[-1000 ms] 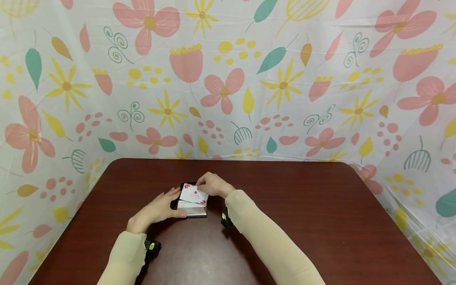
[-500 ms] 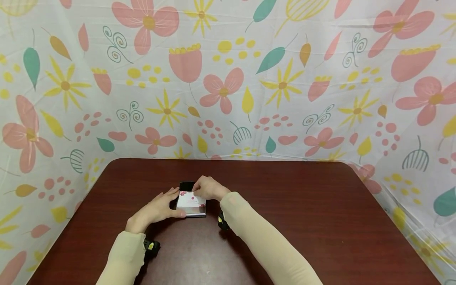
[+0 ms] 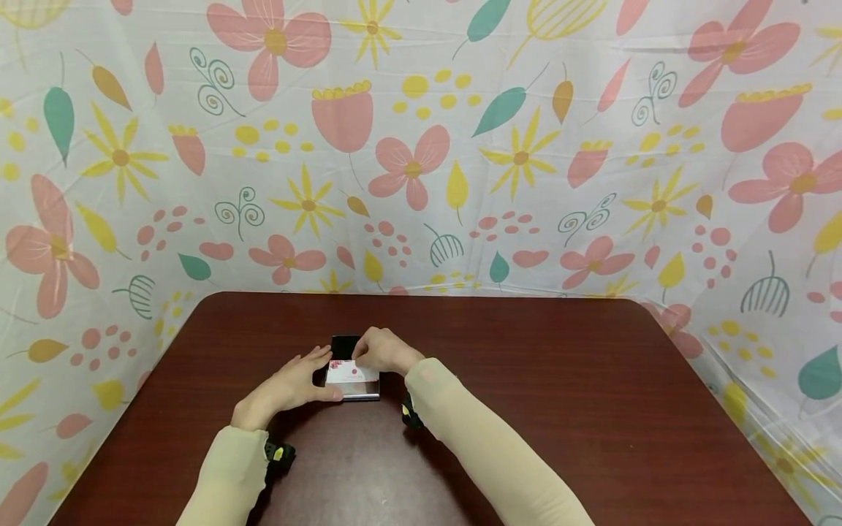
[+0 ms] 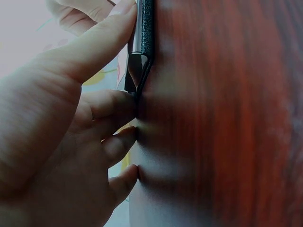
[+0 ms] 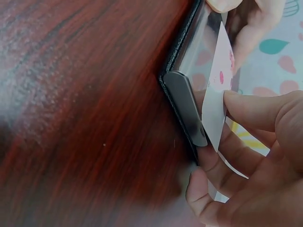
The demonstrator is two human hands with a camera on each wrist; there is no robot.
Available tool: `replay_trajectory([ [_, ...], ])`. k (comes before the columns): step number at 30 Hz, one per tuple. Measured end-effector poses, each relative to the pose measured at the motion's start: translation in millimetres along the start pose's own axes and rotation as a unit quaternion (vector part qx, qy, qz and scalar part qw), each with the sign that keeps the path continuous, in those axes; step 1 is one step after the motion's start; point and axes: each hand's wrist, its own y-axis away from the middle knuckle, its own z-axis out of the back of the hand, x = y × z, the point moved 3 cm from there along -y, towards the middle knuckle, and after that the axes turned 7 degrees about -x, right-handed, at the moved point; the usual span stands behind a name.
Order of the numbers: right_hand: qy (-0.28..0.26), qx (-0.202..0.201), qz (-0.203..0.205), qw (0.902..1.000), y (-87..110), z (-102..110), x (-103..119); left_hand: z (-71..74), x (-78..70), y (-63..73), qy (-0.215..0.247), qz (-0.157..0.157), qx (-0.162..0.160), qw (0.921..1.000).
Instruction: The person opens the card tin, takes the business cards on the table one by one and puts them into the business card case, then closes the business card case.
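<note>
In the head view a business card case (image 3: 362, 394) lies open on the table, its dark lid away from me and its silvery metal part nearer. My left hand (image 3: 289, 383) holds it from the left, with the thumb at the near edge and fingers along the side; the left wrist view shows the thumb on the case's metal edge. My right hand (image 3: 384, 351) pinches a white business card (image 3: 343, 371) with pink flowers. In the right wrist view the card (image 5: 218, 94) stands tilted against the metal pocket (image 5: 187, 106). Its lower end is partly hidden.
The dark reddish-brown table (image 3: 526, 380) extends around both hands. A white curtain (image 3: 421, 146) with flower and leaf prints hangs behind it and at both sides. Black wrist cameras (image 3: 281, 456) are strapped on both arms.
The right hand has brought the card toward me and straightened it over the case, so less of the card shows and more of the dark lid. The left hand has stayed in place.
</note>
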Motion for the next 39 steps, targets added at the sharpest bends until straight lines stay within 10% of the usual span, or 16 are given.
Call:
replay_trajectory([
  [39,0.072,-0.021,0.067,0.9949,19.8,4,16,1.7,-5.0,3.6,0.001,-0.003,0.003,1.0],
])
